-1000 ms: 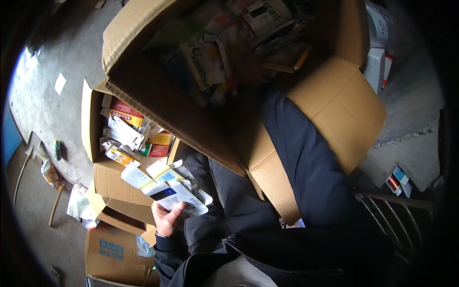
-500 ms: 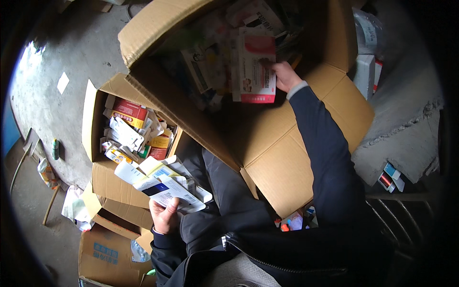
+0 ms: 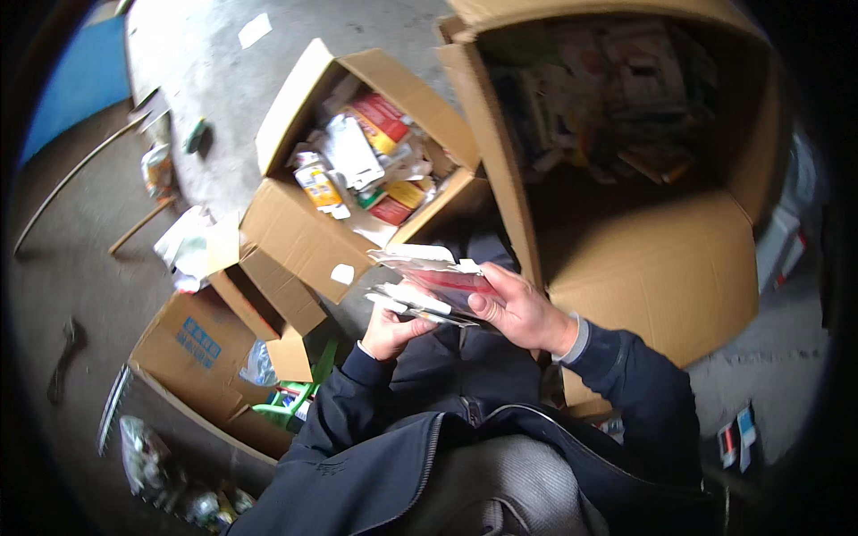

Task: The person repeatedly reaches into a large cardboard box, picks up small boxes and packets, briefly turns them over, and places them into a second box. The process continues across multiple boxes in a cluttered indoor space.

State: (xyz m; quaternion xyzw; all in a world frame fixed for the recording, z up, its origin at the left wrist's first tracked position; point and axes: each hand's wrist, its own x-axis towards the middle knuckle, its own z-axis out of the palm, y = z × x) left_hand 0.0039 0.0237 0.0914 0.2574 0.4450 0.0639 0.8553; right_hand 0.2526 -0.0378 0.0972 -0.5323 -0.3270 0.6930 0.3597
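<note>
Above my lap, my left hand point(image 3: 393, 334) is closed round a stack of flattened cartons point(image 3: 414, 304), seen nearly edge-on. My right hand point(image 3: 527, 313) grips a flattened pink and white carton point(image 3: 451, 277) by its right end, thumb on the near side. It lies just over the stack, and I cannot tell whether the two touch. To the right, a large cardboard box point(image 3: 657, 268) on its side holds many packages in shadow. Beyond my hands, a smaller cardboard box point(image 3: 299, 219) is filled with small medicine-type cartons point(image 3: 380, 123), white, red and yellow.
At lower left is another cardboard box point(image 3: 170, 344) with a green plastic item point(image 3: 290, 406) beside it. A clear bag point(image 3: 143, 451) lies nearer. Further left are a stick point(image 3: 138, 228), a white bag point(image 3: 183, 246) and a small green bottle point(image 3: 196, 134) on the concrete floor.
My right hand has come out of the large box with the pink and white carton and brought it over to the stack in my left hand. The view has swung left.
</note>
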